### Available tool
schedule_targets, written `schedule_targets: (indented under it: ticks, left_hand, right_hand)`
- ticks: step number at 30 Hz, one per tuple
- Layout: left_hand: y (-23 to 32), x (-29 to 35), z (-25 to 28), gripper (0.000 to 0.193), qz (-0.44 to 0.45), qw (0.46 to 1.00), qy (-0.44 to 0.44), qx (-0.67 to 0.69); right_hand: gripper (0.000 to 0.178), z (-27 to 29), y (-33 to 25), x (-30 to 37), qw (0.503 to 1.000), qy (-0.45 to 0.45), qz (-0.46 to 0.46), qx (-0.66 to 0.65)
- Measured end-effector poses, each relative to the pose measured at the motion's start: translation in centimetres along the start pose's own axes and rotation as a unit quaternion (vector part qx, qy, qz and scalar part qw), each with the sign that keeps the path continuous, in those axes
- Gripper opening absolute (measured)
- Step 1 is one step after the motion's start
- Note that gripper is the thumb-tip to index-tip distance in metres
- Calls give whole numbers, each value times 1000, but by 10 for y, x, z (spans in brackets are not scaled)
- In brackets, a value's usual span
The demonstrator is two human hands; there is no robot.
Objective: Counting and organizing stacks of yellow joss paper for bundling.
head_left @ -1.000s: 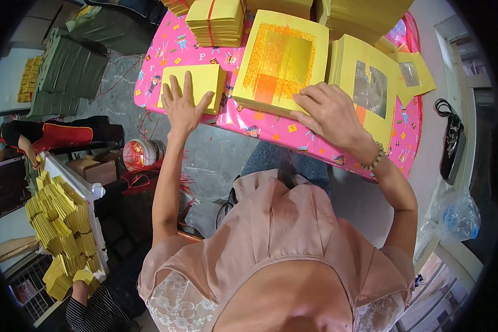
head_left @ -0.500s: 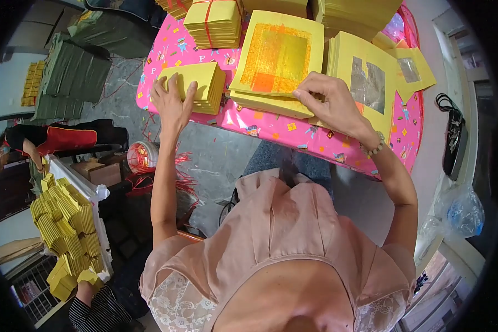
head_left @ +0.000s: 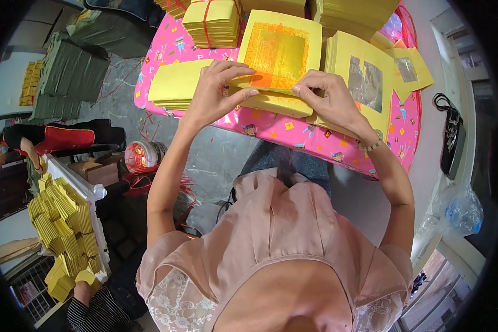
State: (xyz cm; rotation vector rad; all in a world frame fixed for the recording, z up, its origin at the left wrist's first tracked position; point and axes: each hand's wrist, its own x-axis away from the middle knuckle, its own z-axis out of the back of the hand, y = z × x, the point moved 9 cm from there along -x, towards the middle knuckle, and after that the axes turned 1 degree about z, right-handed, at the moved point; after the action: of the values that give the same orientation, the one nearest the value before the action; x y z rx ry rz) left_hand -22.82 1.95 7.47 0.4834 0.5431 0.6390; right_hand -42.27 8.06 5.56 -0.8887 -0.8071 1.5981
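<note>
In front of me stands a stack of yellow paper sheets (head_left: 285,104); its top sheet (head_left: 276,55) bears an orange and gold square. My right hand (head_left: 329,97) pinches the near right edge of that top sheet, thumb against fingertips. At its near left corner is my left hand (head_left: 218,88), fingers reaching over the paper and thumb apart from them along the near edge. A low pile of folded yellow paper (head_left: 177,83) lies left of this hand, partly covered by it. Right of the stack rests another yellow pile (head_left: 365,83) with a silvery patch on top.
The pink patterned table cover (head_left: 276,127) bears these piles. Farther back is a yellow bundle (head_left: 210,25) tied with red string. At the left, people sit by a white table (head_left: 97,210) with many folded yellow papers. A basket (head_left: 141,156) holds red strips.
My left hand has left the low folded pile and moved right to the stack's near left corner. The folded pile now lies flatter. My right hand keeps its pinch.
</note>
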Motion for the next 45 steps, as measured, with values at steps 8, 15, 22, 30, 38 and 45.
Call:
schedule_targets:
  ticks: [8, 15, 22, 30, 38, 45]
  left_hand:
    - [2, 0, -7, 30, -10, 1000, -19, -17]
    - [9, -5, -4, 31, -10, 1000, -4, -25]
    - [12, -19, -3, 22, -33, 995, -22, -90]
    - [42, -42, 18, 49, -109, 974, 124, -155]
    - [38, -67, -43, 74, -100, 982, 6, -163]
    - [13, -82, -68, 77, -79, 974, -50, -208]
  right_hand:
    - [26, 0, 2, 1, 1000, -1, -8, -7]
    - [27, 3, 0, -3, 1000, 3, -16, 9]
    - [22, 4, -31, 1, 991, 14, 82, 103]
    - [24, 43, -33, -34, 983, 80, 69, 148]
    - [26, 76, 29, -108, 968, 103, 2, 229]
    - [31, 66, 49, -134, 954, 67, 13, 292]
